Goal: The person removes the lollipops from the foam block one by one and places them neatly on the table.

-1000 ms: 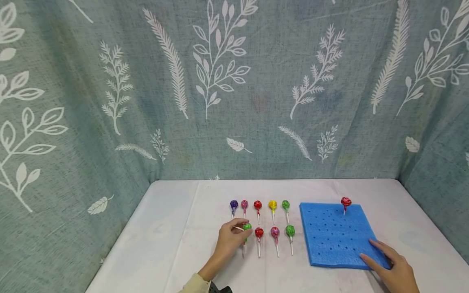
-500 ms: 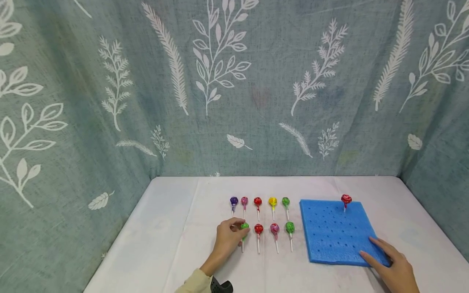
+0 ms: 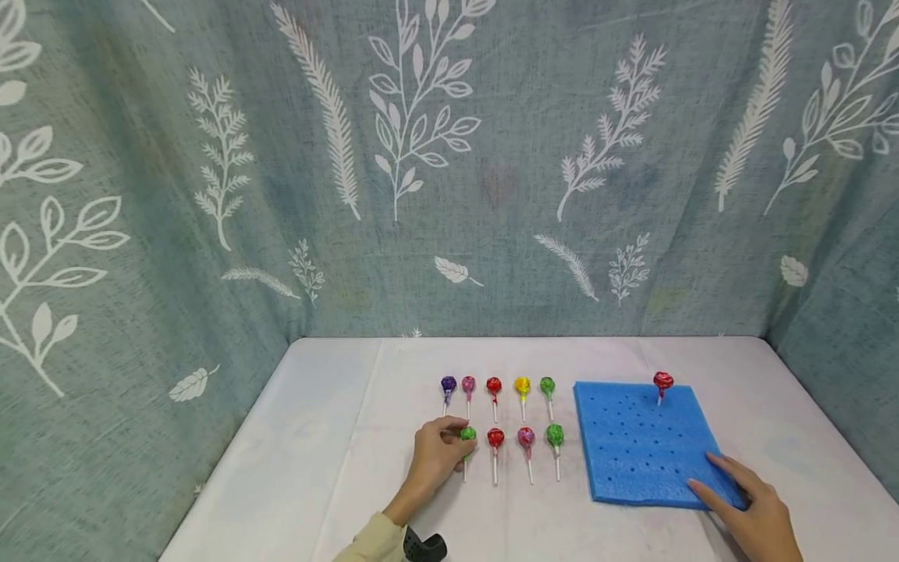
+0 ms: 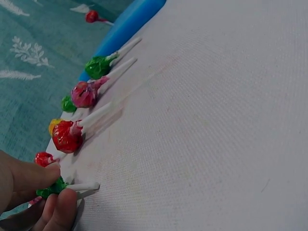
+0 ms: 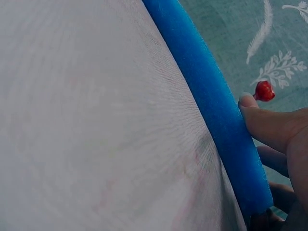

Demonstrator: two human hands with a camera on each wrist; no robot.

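Observation:
My left hand (image 3: pixel 437 453) pinches a green-wrapped lollipop (image 4: pixel 57 186) between thumb and fingertips, low over the white cloth. Its white stick points toward the front edge, and the fingers hide part of its head. Beside it in the front row lie a red lollipop (image 3: pixel 495 439), a pink one (image 3: pixel 527 439) and a green one (image 3: pixel 555 435). My right hand (image 3: pixel 757 507) holds the near right corner of a blue foam board (image 3: pixel 632 437), thumb on top and the other fingers along the side. One red lollipop (image 3: pixel 663 381) stands upright near the board's back edge.
Behind the front row lie purple (image 3: pixel 448 385), pink (image 3: pixel 468 385), red (image 3: pixel 495 386), yellow (image 3: pixel 522 386) and green (image 3: pixel 547 385) lollipops, sticks toward the front. Rows of small holes dot the foam board. A patterned green curtain (image 3: pixel 492 156) encloses the table (image 3: pixel 323 390).
My left hand has shifted slightly left with the green lollipop, whose head now sits in line with the front row. The right hand keeps its place on the board.

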